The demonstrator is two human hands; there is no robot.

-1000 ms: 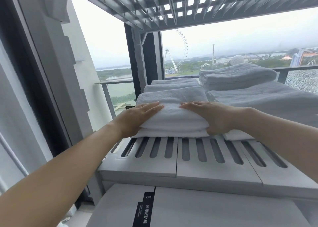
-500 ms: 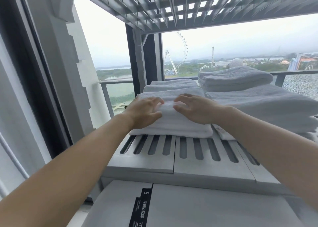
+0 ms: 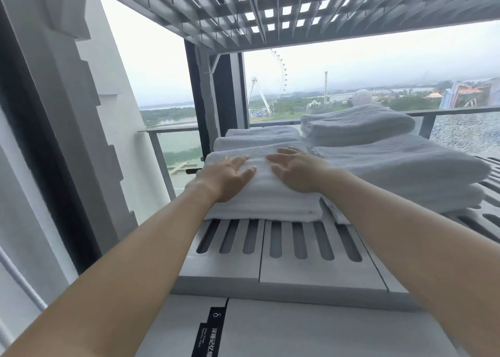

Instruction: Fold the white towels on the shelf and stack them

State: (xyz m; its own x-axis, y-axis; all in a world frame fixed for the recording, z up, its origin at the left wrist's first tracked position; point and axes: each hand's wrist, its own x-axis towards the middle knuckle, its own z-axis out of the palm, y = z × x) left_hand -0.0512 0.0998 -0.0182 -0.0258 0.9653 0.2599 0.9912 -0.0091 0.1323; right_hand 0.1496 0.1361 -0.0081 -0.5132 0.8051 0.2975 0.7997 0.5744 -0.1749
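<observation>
A folded white towel (image 3: 266, 194) lies on the slotted grey shelf (image 3: 297, 262), toward its left. My left hand (image 3: 226, 176) rests flat on the towel's left half, fingers spread. My right hand (image 3: 296, 171) lies palm down on its right half, fingers apart. Neither hand grips the cloth. Behind this towel sits another folded white towel (image 3: 259, 137). To the right is a larger pile of white towels (image 3: 400, 172) with a rolled one (image 3: 357, 125) on top.
A grated shelf (image 3: 284, 7) hangs close overhead. A dark upright post (image 3: 216, 99) stands behind the towels, and a wall with stepped trim (image 3: 89, 113) is on the left. A grey box with a black label (image 3: 208, 335) sits below the shelf front.
Both hands slid from the towel's near edge up onto its top and came closer together, then flattened out. The towel looks pushed slightly back.
</observation>
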